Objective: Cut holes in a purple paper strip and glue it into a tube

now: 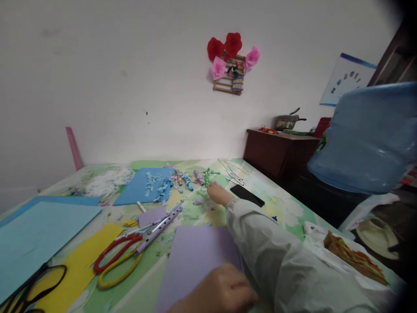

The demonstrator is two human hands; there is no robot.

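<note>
My right hand (219, 194) reaches far across the table in a pale sleeve (276, 243). Its fingers are drawn together beside a green curled craft piece (207, 177); whether they grip it is hidden. Just left of that lie a lilac rolled piece (198, 177) and a blue fringed piece (187, 181). My left hand (220, 289) is curled and slightly blurred at the bottom, over a stack of purple sheets (198, 252). What its fingers hold, if anything, does not show.
Scissors with red and yellow handles (120, 258) and a lilac punched strip (159, 228) lie at centre left. Nearby are blue (130, 191) and yellow sheets (81, 265), and white string (109, 181). A phone (247, 195) and food (355, 258) lie right, below a water bottle (365, 139).
</note>
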